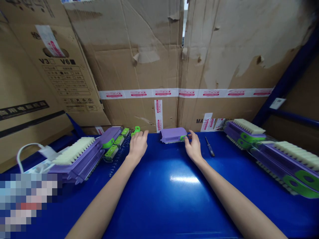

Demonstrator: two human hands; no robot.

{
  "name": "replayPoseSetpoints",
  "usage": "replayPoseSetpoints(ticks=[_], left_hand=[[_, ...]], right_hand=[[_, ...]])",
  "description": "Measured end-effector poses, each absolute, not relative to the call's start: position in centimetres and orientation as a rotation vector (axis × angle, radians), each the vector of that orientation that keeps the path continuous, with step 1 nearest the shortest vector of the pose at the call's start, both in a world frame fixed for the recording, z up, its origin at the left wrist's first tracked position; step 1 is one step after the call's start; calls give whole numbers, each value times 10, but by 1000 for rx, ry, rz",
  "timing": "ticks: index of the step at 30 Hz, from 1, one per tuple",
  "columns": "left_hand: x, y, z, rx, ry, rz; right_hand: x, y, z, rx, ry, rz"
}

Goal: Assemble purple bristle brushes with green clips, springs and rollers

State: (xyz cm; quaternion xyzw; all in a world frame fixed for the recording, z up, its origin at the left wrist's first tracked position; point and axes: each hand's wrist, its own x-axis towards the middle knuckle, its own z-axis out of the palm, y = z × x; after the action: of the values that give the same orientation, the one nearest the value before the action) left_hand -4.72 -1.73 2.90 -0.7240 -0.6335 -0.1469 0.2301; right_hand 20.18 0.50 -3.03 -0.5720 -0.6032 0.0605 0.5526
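My left hand point(138, 146) is above the table at left of centre, its fingers curled down at a bright green plastic piece with a hole point(136, 130). The fingertips are partly hidden behind the hand. On the right, my right hand point(193, 147) is beside the end of a purple slotted case point(173, 133) with bristles along its underside. Its thumb is close to the small green tab point(183, 137) on the case, and the fingers are apart from the thumb. Left of my left hand lie a row of green-topped clear pieces point(119, 141) and several thin coil springs point(121, 152).
A screwdriver point(209, 147) lies right of my right hand. Purple brush units point(294, 159) with green ends are stacked at the right, others point(79, 159) at the left beside a white cable point(23, 149). Cardboard sheets point(139, 66) wall the back of the blue table point(154, 205).
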Motion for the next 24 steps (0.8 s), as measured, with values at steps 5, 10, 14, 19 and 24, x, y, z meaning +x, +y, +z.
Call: replayPoseSetpoints(ticks=[5,10,14,19,24], left_hand=[[-57,-21,46,-1887,-2082,-246],[-82,-23,59,-1771,-2353,-39],[-103,-26,65,-1673,-2453,29],[-115,-26,68,-1621,-2552,79],[-119,-25,67,-1609,-2613,89]], right_hand=[[202,6,-31,-1333,-1433,136],[201,5,-30,-1325,-1430,134],[201,4,-30,-1317,-1429,126],[201,4,-29,-1336,-1435,134],[201,4,-29,-1337,-1436,136]])
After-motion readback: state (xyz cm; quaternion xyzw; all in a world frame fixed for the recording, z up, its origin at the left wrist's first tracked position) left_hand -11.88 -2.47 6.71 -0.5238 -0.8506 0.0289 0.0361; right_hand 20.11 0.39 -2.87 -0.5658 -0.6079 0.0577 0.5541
